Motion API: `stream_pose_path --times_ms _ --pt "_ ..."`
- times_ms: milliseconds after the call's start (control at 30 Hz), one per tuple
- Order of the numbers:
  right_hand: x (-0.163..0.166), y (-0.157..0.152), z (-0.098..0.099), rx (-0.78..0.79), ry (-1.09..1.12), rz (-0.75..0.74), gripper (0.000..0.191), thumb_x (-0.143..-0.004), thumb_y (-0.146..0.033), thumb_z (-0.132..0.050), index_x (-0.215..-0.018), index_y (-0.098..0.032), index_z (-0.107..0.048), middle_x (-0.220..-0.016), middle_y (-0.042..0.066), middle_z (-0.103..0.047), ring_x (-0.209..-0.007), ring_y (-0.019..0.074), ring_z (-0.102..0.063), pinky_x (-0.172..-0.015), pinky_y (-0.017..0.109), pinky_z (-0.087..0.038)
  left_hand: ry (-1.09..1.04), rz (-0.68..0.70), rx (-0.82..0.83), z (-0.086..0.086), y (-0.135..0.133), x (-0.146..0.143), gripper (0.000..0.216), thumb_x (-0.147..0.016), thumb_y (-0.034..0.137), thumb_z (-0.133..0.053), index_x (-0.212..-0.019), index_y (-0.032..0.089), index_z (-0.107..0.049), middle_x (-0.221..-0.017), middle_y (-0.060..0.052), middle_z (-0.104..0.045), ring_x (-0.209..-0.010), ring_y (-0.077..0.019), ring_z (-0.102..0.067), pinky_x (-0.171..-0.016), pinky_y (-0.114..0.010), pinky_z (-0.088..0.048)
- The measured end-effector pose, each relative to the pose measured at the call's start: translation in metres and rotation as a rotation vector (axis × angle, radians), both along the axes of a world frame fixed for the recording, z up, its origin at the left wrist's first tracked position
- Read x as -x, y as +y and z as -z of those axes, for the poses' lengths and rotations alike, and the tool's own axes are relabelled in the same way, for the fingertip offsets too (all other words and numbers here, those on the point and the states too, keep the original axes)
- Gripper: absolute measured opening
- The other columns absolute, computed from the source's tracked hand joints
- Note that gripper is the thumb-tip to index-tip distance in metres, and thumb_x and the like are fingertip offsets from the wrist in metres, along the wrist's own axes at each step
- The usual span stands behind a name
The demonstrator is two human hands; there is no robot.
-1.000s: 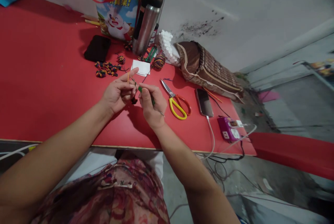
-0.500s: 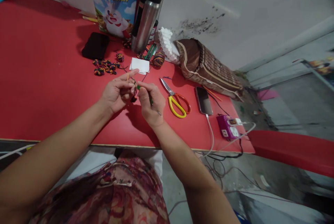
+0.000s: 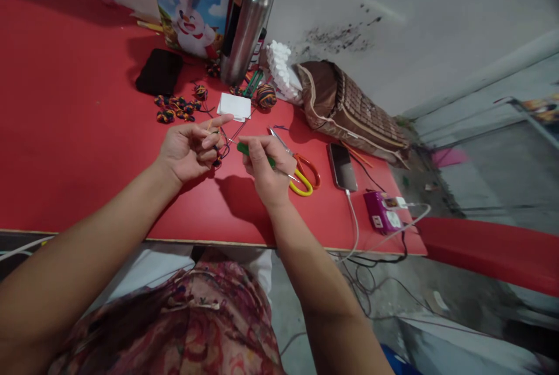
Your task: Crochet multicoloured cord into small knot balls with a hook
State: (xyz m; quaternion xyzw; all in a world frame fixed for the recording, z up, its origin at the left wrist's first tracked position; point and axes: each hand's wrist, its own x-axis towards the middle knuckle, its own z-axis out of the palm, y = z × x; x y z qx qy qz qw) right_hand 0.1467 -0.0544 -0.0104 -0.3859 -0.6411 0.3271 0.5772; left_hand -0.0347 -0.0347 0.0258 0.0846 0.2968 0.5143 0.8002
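Above the red table, my left hand (image 3: pixel 187 151) pinches a small dark multicoloured crochet piece (image 3: pixel 217 159), with its index finger stretched out and yarn running over it. Part of the piece is hidden by the fingers. My right hand (image 3: pixel 268 171) is closed around a crochet hook with a green handle (image 3: pixel 243 148); its thin metal tip points toward the left hand. Dark yarn trails near the tip, and a second metal end sticks out behind the right hand. Beyond the left hand lie several small knotted yarn pieces (image 3: pixel 177 108) and a white card (image 3: pixel 234 105).
Scissors (image 3: pixel 303 183) with red and yellow handles lie beside my right hand. Farther right are a charging phone (image 3: pixel 342 168) and a purple power socket (image 3: pixel 379 212). At the back stand a steel thermos (image 3: pixel 248 31), a printed bag (image 3: pixel 190 14), a yarn ball (image 3: pixel 266 96) and a brown cushion (image 3: pixel 349 101).
My right hand has moved right with the hook, away from my left hand, and now partly covers the scissors. My left hand has shifted slightly left, widening the gap between the hands.
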Motion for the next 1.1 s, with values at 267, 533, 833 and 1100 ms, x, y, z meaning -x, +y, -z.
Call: stream_pose_path --times_ms 267,533,833,1100 --pt "-0.004 0.005 -0.001 0.111 0.096 -0.081 0.047 -0.099 -0.069 -0.075 -0.101 -0.023 -0.085 -0.065 -0.004 -0.061 -0.052 0.0084 -0.049 -0.048 0.024 -0.042 -0.011 0.01 0.013 0.001 0.0 0.0 0.083 -0.07 0.001 -0.05 -0.152 -0.006 -0.063 -0.044 0.002 -0.043 -0.042 -0.0145 -0.042 -0.034 -0.016 -0.022" --pt "-0.002 0.004 -0.008 0.177 0.177 -0.106 0.051 -0.09 -0.073 -0.082 -0.092 -0.022 -0.083 -0.057 -0.007 -0.054 -0.045 0.006 -0.04 -0.043 0.023 -0.035 -0.003 0.002 0.012 0.001 0.002 0.001 0.087 -0.068 0.0 -0.051 -0.155 -0.006 -0.062 -0.044 0.003 -0.042 -0.041 -0.0145 -0.037 -0.033 -0.017 -0.023" --pt "0.003 0.009 -0.003 0.191 0.25 -0.115 0.05 -0.092 -0.074 -0.08 -0.096 -0.024 -0.08 -0.063 -0.006 -0.056 -0.046 0.0062 -0.04 -0.042 0.023 -0.034 0.185 0.003 -0.228 0.012 0.001 -0.005 0.077 -0.07 -0.001 -0.057 -0.146 0.005 -0.071 -0.051 0.003 -0.057 -0.042 -0.0099 -0.042 -0.041 -0.017 -0.029" --pt "0.013 0.002 0.008 -0.035 -0.021 0.128 0.045 -0.11 -0.063 -0.06 -0.104 -0.022 -0.077 -0.072 -0.004 -0.064 -0.063 0.0106 -0.059 -0.067 0.028 -0.055 0.438 -0.143 -0.544 0.028 -0.003 -0.02 0.078 -0.073 0.003 -0.075 -0.15 0.016 -0.074 -0.061 0.001 -0.071 -0.046 -0.0079 -0.041 -0.047 -0.022 -0.023"
